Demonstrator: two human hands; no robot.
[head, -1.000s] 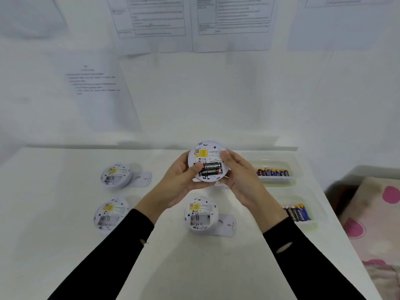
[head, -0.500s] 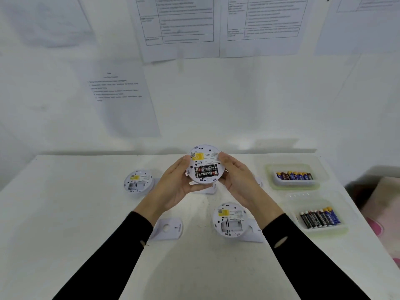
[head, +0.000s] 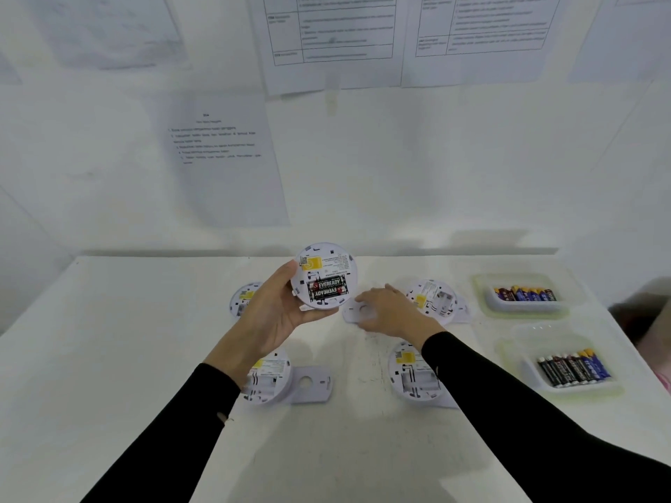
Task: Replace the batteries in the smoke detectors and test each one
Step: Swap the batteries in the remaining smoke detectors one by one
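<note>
**Centre:** held detector (head: 324, 275), white back with a yellow label and fine black print. Its fitted batteries (head: 328, 288) are black and red with white lettering. The other detectors (head: 434, 301) on the white table (head: 109, 339) are also white with yellow labels.

**Lower frame:** sleeves (head: 526, 412) black.

**Right:** upper tray (head: 481, 288) pale translucent green. The upper cells (head: 524, 294) are dark blue and orange. The lower cells (head: 573, 368) are black and blue with yellow tips.

**Top:** wall sheets (head: 225, 157) white with black text.
</note>
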